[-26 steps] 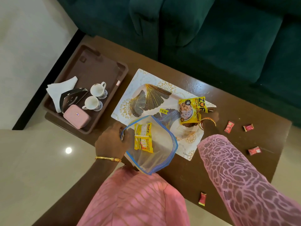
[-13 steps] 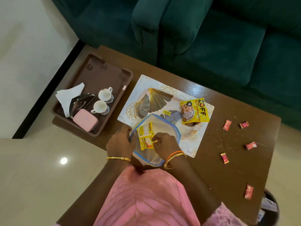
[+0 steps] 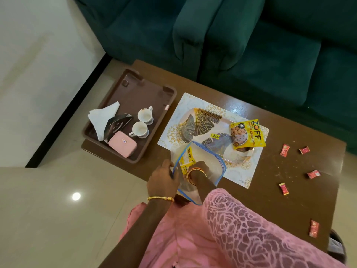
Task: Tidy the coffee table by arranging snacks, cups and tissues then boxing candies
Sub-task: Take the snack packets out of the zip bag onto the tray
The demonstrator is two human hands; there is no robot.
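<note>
a: where are the hands?
b: the left hand (image 3: 162,178) pinches the blue-edged rim of the clear zip bag (image 3: 214,167) at the near table edge, fingers clenched on the plastic. the right hand (image 3: 199,168) is down inside the bag's mouth, beside a yellow snack packet (image 3: 186,161) in there; i cannot tell whether its fingers grip the packet or lie loose, since the wrist and bangles hide them.

a: and the other snack?
b: a second yellow packet (image 3: 247,135) lies flat on the leaf-patterned platter (image 3: 197,122), toward its right end. the platter sits on a white placemat (image 3: 249,171), and the bag overlaps the near edge of both.

a: cups, tissues?
b: on the brown tray (image 3: 135,89) at the left end of the coffee table (image 3: 289,190): two white cups (image 3: 142,122) side by side, a metal holder (image 3: 117,124) with white tissues (image 3: 102,117) just left of them, and a pink box (image 3: 122,144) at the near edge, lid closed.

a: the candies?
b: five red-wrapped candies (image 3: 285,150) lie scattered on the bare table right of the placemat, apart from each other, one (image 3: 314,228) near the table's front corner. crumbs speckle the wood between them.
</note>
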